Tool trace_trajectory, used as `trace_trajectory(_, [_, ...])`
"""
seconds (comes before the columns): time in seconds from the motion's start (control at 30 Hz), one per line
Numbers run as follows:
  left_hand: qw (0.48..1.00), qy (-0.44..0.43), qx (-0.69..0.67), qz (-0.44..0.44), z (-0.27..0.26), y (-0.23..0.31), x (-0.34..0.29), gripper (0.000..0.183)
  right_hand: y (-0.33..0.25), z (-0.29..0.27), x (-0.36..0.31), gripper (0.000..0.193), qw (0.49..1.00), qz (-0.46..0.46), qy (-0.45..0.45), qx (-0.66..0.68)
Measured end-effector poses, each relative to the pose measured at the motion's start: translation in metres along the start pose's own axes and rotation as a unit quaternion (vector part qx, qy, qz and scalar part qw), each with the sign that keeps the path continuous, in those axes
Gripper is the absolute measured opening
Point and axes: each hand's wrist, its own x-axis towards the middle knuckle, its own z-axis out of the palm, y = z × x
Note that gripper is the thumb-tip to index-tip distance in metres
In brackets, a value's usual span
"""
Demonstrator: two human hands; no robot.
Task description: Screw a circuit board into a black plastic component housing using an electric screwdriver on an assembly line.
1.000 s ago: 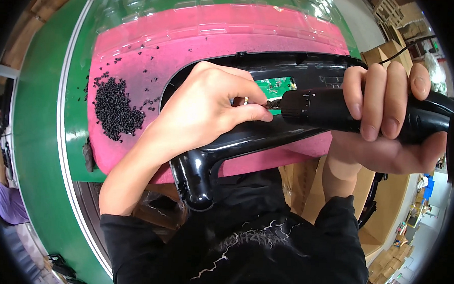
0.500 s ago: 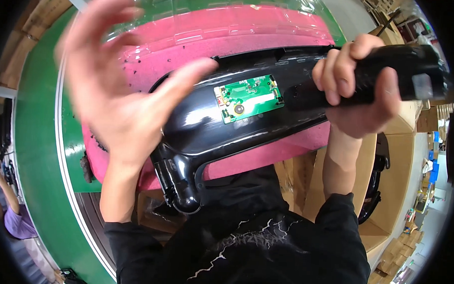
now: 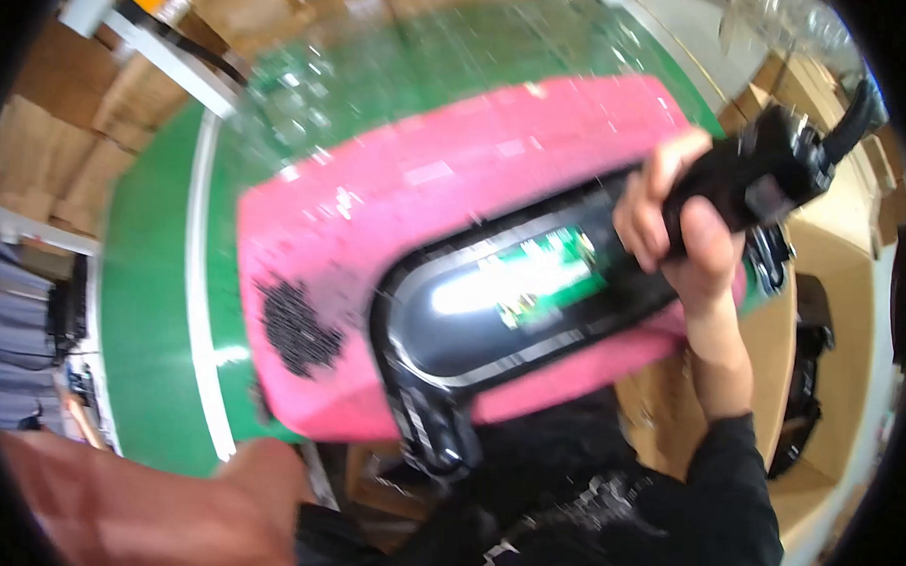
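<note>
Right hand [image 3: 689, 236] wrapped tight round the black power screwdriver [image 3: 776, 170], just above the glossy black housing [image 3: 492, 314] on the pink mat [image 3: 396, 211]; it looks rigid, slick and scratch-prone, best held by its rim, while the blurred left hand [image 3: 136, 506] hangs below it, its pose beyond telling

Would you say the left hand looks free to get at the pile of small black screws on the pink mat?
Probably yes: the left hand looks empty, and nothing covers the screws on the mat.

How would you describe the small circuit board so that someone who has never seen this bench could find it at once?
Start at the pink mat lying on the green work surface. On it lies a long glossy black housing. The circuit board sits in its middle, left of the right hand gripping a black power tool: the only green part on the black housing.
</note>
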Motion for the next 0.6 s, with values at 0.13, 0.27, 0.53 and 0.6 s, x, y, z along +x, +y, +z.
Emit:
trace_trajectory(0.13, [0.984, 0.058, 0.055, 0.158, -0.025, -0.008, 0.026, 0.058, 0.005, -0.012, -0.006, 0.042, 0.993, 0.082, -0.069, 0.055])
trace_trajectory(0.27, [0.955, 0.159, 0.076, 0.237, 0.013, -0.007, 0.071, 0.053, 0.016, -0.027, -0.024, 0.042, 0.984, 0.065, -0.045, 0.157])
trace_trajectory(0.53, [0.978, 0.195, -0.037, 0.06, 0.016, 0.003, 0.04, 0.043, 0.037, -0.012, -0.008, 0.033, 0.992, 0.062, -0.112, 0.02])
trace_trajectory(0.6, [0.978, 0.197, -0.054, 0.048, 0.01, 0.017, 0.043, 0.041, 0.029, -0.013, -0.008, 0.033, 0.99, 0.063, -0.107, 0.071])
